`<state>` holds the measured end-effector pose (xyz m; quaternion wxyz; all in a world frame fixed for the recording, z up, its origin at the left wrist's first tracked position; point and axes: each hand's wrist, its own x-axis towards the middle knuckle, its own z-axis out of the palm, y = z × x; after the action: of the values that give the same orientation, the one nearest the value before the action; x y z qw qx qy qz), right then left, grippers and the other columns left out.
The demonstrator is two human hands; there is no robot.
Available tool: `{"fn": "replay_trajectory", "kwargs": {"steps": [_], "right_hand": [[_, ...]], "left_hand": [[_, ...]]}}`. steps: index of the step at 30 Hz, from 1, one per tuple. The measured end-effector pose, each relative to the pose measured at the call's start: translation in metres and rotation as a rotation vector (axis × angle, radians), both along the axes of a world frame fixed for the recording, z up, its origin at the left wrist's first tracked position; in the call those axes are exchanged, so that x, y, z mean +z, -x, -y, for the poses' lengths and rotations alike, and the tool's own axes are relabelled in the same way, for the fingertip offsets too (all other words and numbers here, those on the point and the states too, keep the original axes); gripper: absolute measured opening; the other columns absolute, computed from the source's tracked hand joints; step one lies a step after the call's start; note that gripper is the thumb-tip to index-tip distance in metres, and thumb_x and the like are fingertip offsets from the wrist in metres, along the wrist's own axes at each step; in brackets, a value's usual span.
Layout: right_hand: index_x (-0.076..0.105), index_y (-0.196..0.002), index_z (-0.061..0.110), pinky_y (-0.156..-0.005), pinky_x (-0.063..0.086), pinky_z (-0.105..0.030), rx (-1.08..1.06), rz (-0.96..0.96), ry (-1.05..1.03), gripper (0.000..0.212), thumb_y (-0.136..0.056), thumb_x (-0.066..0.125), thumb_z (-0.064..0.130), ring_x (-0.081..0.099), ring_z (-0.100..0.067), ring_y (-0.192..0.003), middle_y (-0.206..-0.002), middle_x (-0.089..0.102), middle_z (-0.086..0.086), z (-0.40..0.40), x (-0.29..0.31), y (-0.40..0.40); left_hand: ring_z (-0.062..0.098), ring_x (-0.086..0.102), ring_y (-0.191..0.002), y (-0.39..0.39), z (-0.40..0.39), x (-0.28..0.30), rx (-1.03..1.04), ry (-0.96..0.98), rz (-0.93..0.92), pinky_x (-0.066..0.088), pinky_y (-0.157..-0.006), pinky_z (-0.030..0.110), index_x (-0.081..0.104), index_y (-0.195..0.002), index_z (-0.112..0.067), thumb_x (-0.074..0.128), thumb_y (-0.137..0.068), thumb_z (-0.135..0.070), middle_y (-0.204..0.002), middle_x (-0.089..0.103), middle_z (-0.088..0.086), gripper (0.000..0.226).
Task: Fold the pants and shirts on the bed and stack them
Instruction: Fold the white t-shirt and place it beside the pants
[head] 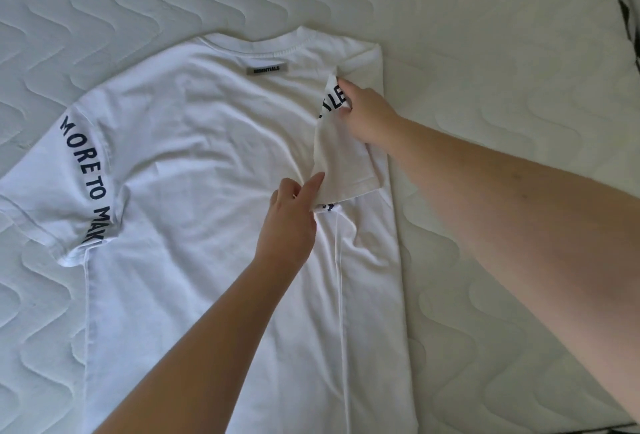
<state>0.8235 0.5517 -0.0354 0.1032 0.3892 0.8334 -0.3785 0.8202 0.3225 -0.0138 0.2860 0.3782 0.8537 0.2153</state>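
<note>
A white T-shirt [207, 173] lies spread on the bed, back side up, with a grey label under the collar and dark lettering along each sleeve. Its right side is folded inward over the body, and the right sleeve [341, 159] is turned back on that fold. My right hand [367, 114] pinches the upper edge of that sleeve near the lettering. My left hand [294, 222] holds the sleeve's lower corner, index finger stretched along the cloth. The left sleeve [83, 184] lies flat and unfolded.
The quilted white mattress [502, 52] surrounds the shirt, with bare surface to the right and behind. The bed's right edge, with something dark beyond it [625, 17], runs along the frame's right side.
</note>
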Motion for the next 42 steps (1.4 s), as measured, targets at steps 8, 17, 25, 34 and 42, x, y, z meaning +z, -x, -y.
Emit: {"fn": "replay_trajectory", "kwargs": {"steps": [8, 17, 25, 34, 42], "right_hand": [[0.040, -0.141, 0.014, -0.093, 0.045, -0.034, -0.180, 0.045, 0.009, 0.062, -0.089, 0.067, 0.034, 0.058, -0.031, -0.112, -0.119, 0.063, -0.012, 0.031, 0.013, -0.055], [0.059, -0.103, 0.011, -0.072, 0.043, -0.033, -0.227, 0.147, -0.099, 0.020, -0.091, 0.063, 0.027, 0.060, -0.029, -0.095, -0.096, 0.064, -0.007, 0.064, 0.018, -0.088], [0.058, -0.122, 0.009, -0.091, 0.039, -0.038, -0.235, -0.176, -0.416, 0.030, -0.092, 0.058, 0.016, 0.055, -0.030, -0.107, -0.117, 0.059, -0.009, 0.093, 0.013, -0.107], [0.039, -0.148, 0.008, -0.122, 0.013, -0.042, 0.055, -0.139, -0.552, 0.054, -0.096, 0.042, 0.020, 0.024, -0.024, -0.148, -0.159, 0.029, -0.008, 0.129, -0.022, -0.121], [0.037, -0.149, 0.006, -0.119, 0.025, -0.040, 0.135, -0.158, -0.544, 0.053, -0.100, 0.045, 0.026, 0.030, -0.023, -0.146, -0.158, 0.031, -0.011, 0.118, -0.044, -0.131]], "left_hand": [[0.036, 0.054, -0.096, -0.016, 0.016, 0.006, -0.049, -0.173, -0.159, 0.050, -0.082, 0.041, 0.056, -0.135, -0.003, 0.060, -0.082, 0.014, -0.109, 0.056, 0.020, 0.056], [0.033, 0.059, -0.103, -0.010, 0.020, -0.007, 0.006, 0.088, -0.074, 0.047, -0.089, 0.046, 0.047, -0.136, -0.014, 0.054, -0.098, -0.039, -0.114, 0.060, 0.010, 0.046], [0.033, 0.055, -0.105, -0.017, 0.009, -0.013, -0.026, -0.097, -0.454, 0.043, -0.090, 0.043, 0.053, -0.138, -0.010, 0.061, -0.089, -0.037, -0.115, 0.058, 0.015, 0.056], [0.016, 0.000, -0.153, 0.028, -0.081, -0.040, -0.284, 0.068, -0.308, -0.001, -0.122, 0.034, 0.018, -0.157, -0.021, 0.022, -0.107, -0.037, -0.166, 0.009, -0.002, 0.053], [0.014, -0.006, -0.153, 0.060, -0.116, -0.059, -0.398, 0.110, -0.430, -0.007, -0.122, 0.034, 0.005, -0.158, -0.019, 0.001, -0.100, -0.053, -0.167, -0.001, 0.001, 0.068]]}}
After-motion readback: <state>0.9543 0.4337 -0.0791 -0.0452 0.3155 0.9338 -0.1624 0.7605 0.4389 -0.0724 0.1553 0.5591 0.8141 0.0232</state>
